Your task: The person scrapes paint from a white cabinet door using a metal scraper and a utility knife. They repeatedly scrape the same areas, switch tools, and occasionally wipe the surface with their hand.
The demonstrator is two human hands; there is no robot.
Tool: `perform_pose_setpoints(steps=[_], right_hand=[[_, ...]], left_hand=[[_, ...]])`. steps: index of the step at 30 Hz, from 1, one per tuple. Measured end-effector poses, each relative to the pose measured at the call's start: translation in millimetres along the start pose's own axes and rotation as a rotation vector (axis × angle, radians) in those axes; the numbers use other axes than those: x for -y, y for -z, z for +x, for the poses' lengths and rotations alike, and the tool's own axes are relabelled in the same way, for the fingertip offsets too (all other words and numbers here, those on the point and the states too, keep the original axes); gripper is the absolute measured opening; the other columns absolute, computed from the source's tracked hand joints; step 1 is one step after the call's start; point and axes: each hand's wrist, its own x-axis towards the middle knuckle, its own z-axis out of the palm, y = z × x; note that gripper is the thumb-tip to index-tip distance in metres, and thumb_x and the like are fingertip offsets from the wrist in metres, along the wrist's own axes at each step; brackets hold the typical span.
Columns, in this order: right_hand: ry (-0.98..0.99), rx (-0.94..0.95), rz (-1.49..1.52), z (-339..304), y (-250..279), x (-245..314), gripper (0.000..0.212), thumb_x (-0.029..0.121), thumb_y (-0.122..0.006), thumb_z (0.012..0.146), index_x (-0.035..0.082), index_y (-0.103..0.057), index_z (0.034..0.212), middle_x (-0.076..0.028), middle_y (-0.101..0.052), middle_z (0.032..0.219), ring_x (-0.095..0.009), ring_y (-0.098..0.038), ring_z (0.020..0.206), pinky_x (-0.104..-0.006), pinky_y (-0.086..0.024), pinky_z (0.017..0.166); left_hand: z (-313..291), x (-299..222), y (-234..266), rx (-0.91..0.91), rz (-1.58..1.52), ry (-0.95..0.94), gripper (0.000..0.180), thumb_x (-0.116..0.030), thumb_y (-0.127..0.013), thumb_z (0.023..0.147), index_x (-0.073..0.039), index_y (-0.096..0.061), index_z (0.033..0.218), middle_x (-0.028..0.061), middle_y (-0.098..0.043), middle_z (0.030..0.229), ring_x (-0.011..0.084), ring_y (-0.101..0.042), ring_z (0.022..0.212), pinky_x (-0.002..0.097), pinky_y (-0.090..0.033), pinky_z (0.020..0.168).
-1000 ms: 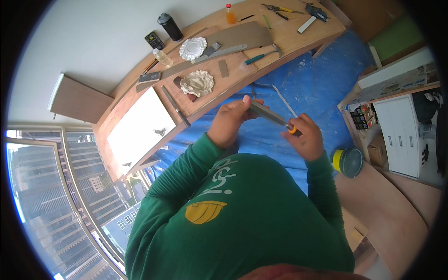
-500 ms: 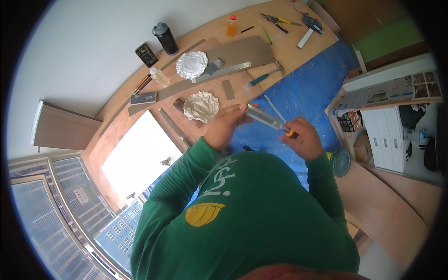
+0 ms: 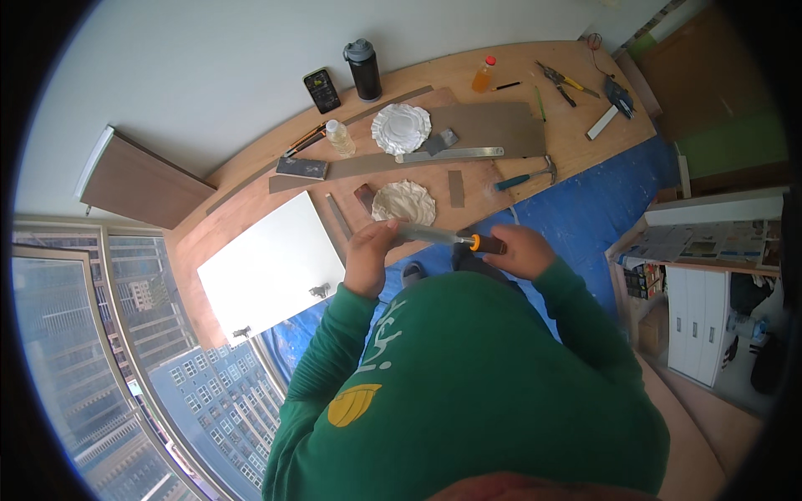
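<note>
Both hands raised in front of the green-sweatered chest, a hand tool held crosswise between them. Left hand (image 3: 372, 255) curled around the pale metal blade end of the tool (image 3: 439, 237), fingers pressed together and wrapped over it. Right hand (image 3: 518, 250) closed around the dark handle with its orange collar, fingers tight on the grip. Tool lies roughly level, blade pointing left, above the blue floor sheet (image 3: 585, 209).

Just beyond the hands, on the wooden board floor (image 3: 251, 209): a crumpled foil plate (image 3: 403, 202), a second foil plate (image 3: 401, 128) farther off, and a long steel ruler (image 3: 451, 154) lying on a grey-brown panel (image 3: 493, 125). Hammer (image 3: 526, 175) with teal grip to the right of the near plate. White panel (image 3: 271, 267) lies flat at left, near the window. Far side, by the wall: a dark bottle (image 3: 364, 70), a phone (image 3: 322, 89), a small clear bottle (image 3: 340, 138), an orange bottle (image 3: 484, 75), pliers (image 3: 558, 81).
</note>
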Motion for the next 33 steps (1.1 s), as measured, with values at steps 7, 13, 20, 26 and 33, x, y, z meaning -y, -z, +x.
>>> perform_pose_setpoints(steps=[7, 13, 20, 26, 33], right_hand=[[0.305, 0.039, -0.038, 85, 13, -41, 0.036, 0.034, -0.08, 0.083, 0.005, -0.059, 0.089, -0.015, -0.06, 0.083, -0.037, -0.061, 0.08, -0.0477, -0.046, 0.068], [0.331, 0.106, 0.038, 136, 42, -70, 0.032, 0.036, -0.078, 0.083, 0.008, -0.062, 0.088, -0.013, -0.066, 0.086, -0.038, -0.065, 0.083, -0.05, -0.049, 0.073], [0.41, 0.155, 0.057, 180, 56, -128, 0.032, 0.037, -0.08, 0.081, 0.01, -0.064, 0.086, -0.01, -0.066, 0.084, -0.037, -0.067, 0.084, -0.0506, -0.05, 0.074], [0.445, 0.157, 0.144, 199, 54, -153, 0.036, 0.043, -0.081, 0.082, 0.012, -0.063, 0.086, -0.009, -0.063, 0.082, -0.036, -0.063, 0.082, -0.049, -0.048, 0.072], [0.418, 0.222, 0.152, 206, 59, -166, 0.038, 0.044, -0.082, 0.081, 0.011, -0.063, 0.085, -0.01, -0.062, 0.082, -0.036, -0.064, 0.084, -0.0497, -0.048, 0.073]], left_hand=[[11, -7, 1, -0.238, -0.109, -0.066, 0.028, -0.022, -0.061, 0.106, 0.004, -0.069, 0.112, 0.0118, -0.074, 0.101, 0.0198, -0.068, 0.095, 0.0354, -0.052, 0.092], [44, 8, -17, -0.493, -0.048, -0.102, 0.032, -0.029, -0.061, 0.106, 0.002, -0.068, 0.109, 0.0099, -0.072, 0.102, 0.0176, -0.065, 0.095, 0.0325, -0.051, 0.089], [78, 7, -64, -0.62, 0.02, -0.108, 0.032, -0.024, -0.064, 0.105, 0.006, -0.068, 0.115, 0.0117, -0.073, 0.105, 0.0187, -0.067, 0.098, 0.0318, -0.05, 0.089], [92, 4, -78, -0.624, 0.012, -0.088, 0.023, -0.016, -0.062, 0.105, 0.004, -0.067, 0.116, 0.0136, -0.074, 0.106, 0.0229, -0.073, 0.099, 0.0351, -0.057, 0.091], [94, 4, -86, -0.608, 0.078, -0.027, 0.035, -0.02, -0.061, 0.105, 0.008, -0.064, 0.125, 0.0147, -0.073, 0.115, 0.0207, -0.067, 0.106, 0.0347, -0.052, 0.097]])
